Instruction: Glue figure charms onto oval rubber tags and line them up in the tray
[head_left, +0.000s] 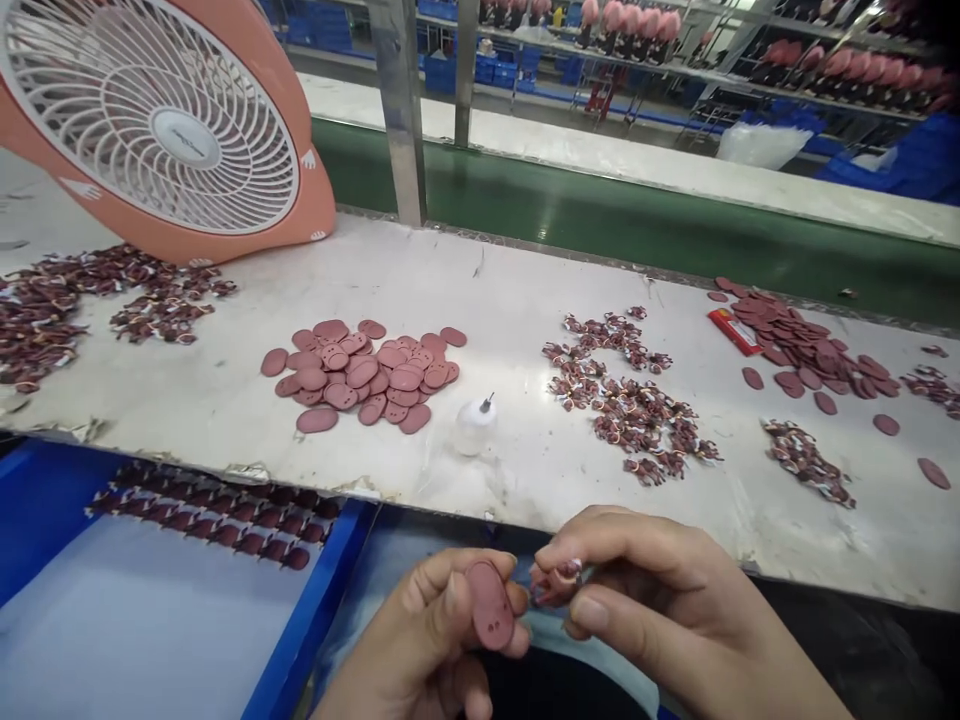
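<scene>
My left hand (pixel 427 640) pinches a dark pink oval piece (pixel 490 603) with small holes, held upright below the table's front edge. Close to its right, my right hand (pixel 660 600) is closed on a small maroon and white part (pixel 556 582), almost touching the oval. On the white table (pixel 510 290) lie a heap of the same pink ovals (pixel 364 375) and a scatter of small maroon parts (pixel 626 400). A small white glue bottle (pixel 475 426) with a thin tip stands between them.
An orange fan (pixel 161 120) stands at the back left beside another pile of maroon parts (pixel 45 310). More ovals (pixel 806 350) and a red box (pixel 733 330) lie at the right. A blue tray (pixel 315 610) at lower left holds rows of assembled pieces (pixel 217 515). Behind runs a green conveyor (pixel 675 235).
</scene>
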